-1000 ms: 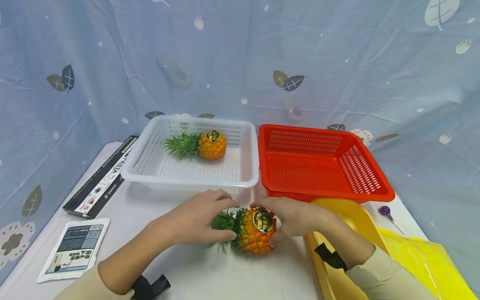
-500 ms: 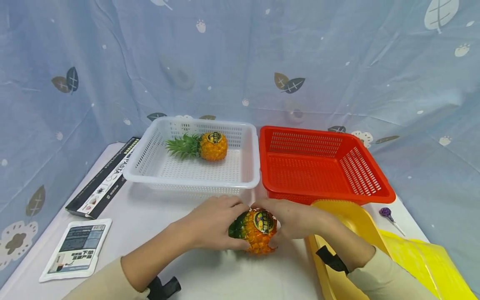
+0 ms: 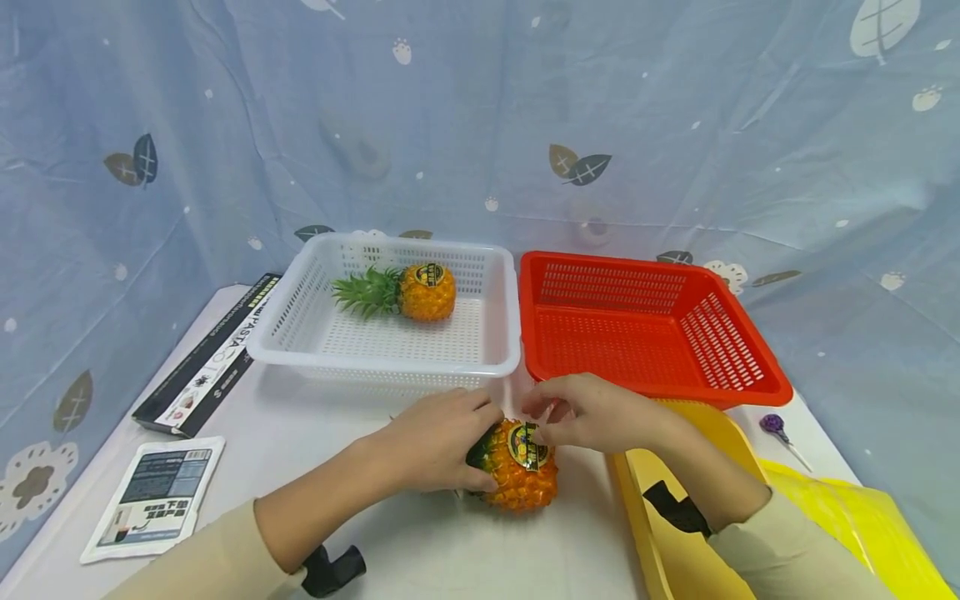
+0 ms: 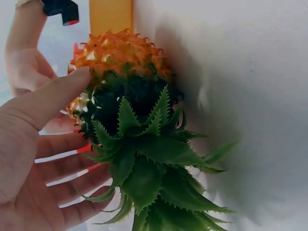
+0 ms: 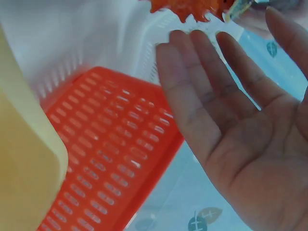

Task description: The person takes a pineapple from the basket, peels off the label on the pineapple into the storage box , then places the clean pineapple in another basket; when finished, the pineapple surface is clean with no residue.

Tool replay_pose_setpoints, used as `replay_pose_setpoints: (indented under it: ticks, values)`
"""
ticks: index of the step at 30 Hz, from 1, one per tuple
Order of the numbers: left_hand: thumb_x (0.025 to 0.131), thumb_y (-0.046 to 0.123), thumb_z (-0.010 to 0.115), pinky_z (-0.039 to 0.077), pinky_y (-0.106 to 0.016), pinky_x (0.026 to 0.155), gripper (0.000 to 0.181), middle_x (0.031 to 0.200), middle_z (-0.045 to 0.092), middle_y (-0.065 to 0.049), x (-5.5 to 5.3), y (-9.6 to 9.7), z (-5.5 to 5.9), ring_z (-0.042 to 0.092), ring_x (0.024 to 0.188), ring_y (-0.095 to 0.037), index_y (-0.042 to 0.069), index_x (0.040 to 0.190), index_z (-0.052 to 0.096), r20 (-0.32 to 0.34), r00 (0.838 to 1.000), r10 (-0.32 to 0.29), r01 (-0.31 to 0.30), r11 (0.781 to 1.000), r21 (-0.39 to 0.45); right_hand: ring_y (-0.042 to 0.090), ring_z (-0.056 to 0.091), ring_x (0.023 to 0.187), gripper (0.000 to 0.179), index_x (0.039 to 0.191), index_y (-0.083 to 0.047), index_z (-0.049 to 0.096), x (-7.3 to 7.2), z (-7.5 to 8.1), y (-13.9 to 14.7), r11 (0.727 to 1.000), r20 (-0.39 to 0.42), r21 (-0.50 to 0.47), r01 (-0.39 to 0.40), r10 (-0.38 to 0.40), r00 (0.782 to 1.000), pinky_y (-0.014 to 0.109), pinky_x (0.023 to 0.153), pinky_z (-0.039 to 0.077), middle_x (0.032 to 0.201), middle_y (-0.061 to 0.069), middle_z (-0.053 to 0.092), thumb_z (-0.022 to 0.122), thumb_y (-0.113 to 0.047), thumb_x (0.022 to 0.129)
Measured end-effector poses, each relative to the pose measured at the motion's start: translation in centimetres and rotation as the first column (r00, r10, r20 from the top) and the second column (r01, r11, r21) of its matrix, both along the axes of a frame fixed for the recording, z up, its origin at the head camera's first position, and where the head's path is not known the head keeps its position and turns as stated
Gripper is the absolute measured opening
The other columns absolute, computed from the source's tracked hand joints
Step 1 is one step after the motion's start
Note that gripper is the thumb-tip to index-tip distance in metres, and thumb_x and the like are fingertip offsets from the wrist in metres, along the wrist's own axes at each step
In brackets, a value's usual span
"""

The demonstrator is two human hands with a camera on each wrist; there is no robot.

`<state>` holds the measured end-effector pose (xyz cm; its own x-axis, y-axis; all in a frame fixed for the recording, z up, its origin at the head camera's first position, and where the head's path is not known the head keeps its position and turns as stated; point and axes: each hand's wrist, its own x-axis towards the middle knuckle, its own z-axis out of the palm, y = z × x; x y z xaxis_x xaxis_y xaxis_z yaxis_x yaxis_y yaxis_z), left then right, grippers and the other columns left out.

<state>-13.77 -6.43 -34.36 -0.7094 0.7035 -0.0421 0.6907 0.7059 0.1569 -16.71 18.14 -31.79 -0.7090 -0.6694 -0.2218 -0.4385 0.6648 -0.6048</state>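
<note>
A pineapple (image 3: 522,483) with an orange body, a green neck and a black-and-gold label lies on its side on the white table. My left hand (image 3: 438,442) grips it around the neck end. In the left wrist view, the thumb presses the pineapple's side and the fingers reach behind the spiky green leaves (image 4: 144,183). Those leaves are mostly hidden by the hand in the head view. At the other end, my right hand (image 3: 592,412) hovers by the label with relaxed fingers; whether the thumb touches the label is unclear. The right wrist view shows its fingers (image 5: 185,96) extended below the orange skin.
A second pineapple (image 3: 427,300) lies in the white basket (image 3: 382,367) at the back. Beside that basket stands a red basket (image 3: 652,387). A yellow bin (image 3: 637,517) and yellow packet (image 3: 847,525) are on the right, a black box (image 3: 210,358) and white pouch (image 3: 153,500) on the left.
My left hand has moved right from the leaves to the neck of the pineapple. My right hand has let go of the body and lifted slightly up and away.
</note>
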Motion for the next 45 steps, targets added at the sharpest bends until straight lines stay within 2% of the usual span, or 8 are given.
replay_pose_setpoints:
  ticks: [3,14,23,30,36,45]
  values:
    - [0.081,0.058,0.083,0.056,-0.034,0.094,0.066,0.115,0.061,0.002,-0.06,0.12,-0.06,0.061,0.104,-0.016,0.014,0.125,0.063,0.015,1.0,0.002,-0.002,1.0,0.015,0.015,0.067,0.095,0.027,0.117,-0.012,0.074,-0.18,-0.25,-0.17,1.0,-0.001,0.004,0.008,-0.008,1.0,0.024,0.079,0.058,0.108,-0.004,0.073,0.075,-0.024,0.093]
    - [0.079,0.055,0.086,0.056,-0.031,0.088,0.061,0.108,0.057,0.003,0.0,0.27,-0.28,0.057,0.098,-0.013,0.015,0.117,0.06,0.037,0.999,0.017,-0.019,0.999,0.043,0.018,0.066,0.091,0.015,0.099,-0.018,0.071,-0.41,-0.45,-0.63,0.998,0.009,0.017,0.057,-0.057,0.998,0.023,0.075,0.059,0.094,-0.006,0.069,0.082,-0.021,0.088]
    - [0.079,0.055,0.086,0.056,-0.032,0.088,0.062,0.108,0.057,0.003,-0.07,0.53,-0.1,0.058,0.098,-0.013,0.015,0.118,0.06,0.031,1.0,0.005,-0.006,1.0,0.027,0.014,0.062,0.082,0.018,0.094,-0.017,0.068,-0.29,-0.51,-0.75,0.997,-0.008,-0.001,0.082,-0.082,0.997,0.024,0.072,0.057,0.085,-0.006,0.066,0.084,-0.017,0.086]
    - [0.079,0.054,0.087,0.055,-0.031,0.087,0.06,0.108,0.057,0.004,-0.17,0.52,-0.07,0.058,0.098,-0.012,0.016,0.118,0.062,0.063,0.998,0.02,-0.022,0.999,0.036,0.015,0.059,0.078,0.011,0.09,-0.017,0.07,-0.34,-0.18,-0.59,0.996,-0.011,-0.054,0.072,-0.073,0.997,0.026,0.069,0.056,0.079,-0.005,0.064,0.079,-0.011,0.089]
    - [0.079,0.053,0.087,0.055,-0.03,0.083,0.06,0.107,0.057,0.005,-0.1,0.29,0.06,0.057,0.094,-0.009,0.017,0.123,0.066,0.094,0.995,0.042,-0.047,0.998,0.05,0.016,0.058,0.077,0.006,0.092,-0.012,0.07,-0.51,0.12,-0.39,0.994,0.029,-0.095,0.055,-0.052,0.998,0.027,0.069,0.055,0.079,-0.003,0.063,0.074,-0.007,0.092]
    - [0.078,0.053,0.088,0.054,-0.029,0.079,0.061,0.105,0.057,0.006,-0.04,0.26,0.21,0.056,0.091,-0.008,0.017,0.123,0.067,0.087,0.995,0.043,-0.047,0.998,0.041,0.022,0.062,0.078,0.004,0.096,-0.011,0.072,-0.71,0.25,0.23,0.985,0.151,-0.156,0.076,-0.052,0.987,0.033,0.07,0.059,0.084,0.002,0.066,0.073,-0.009,0.094]
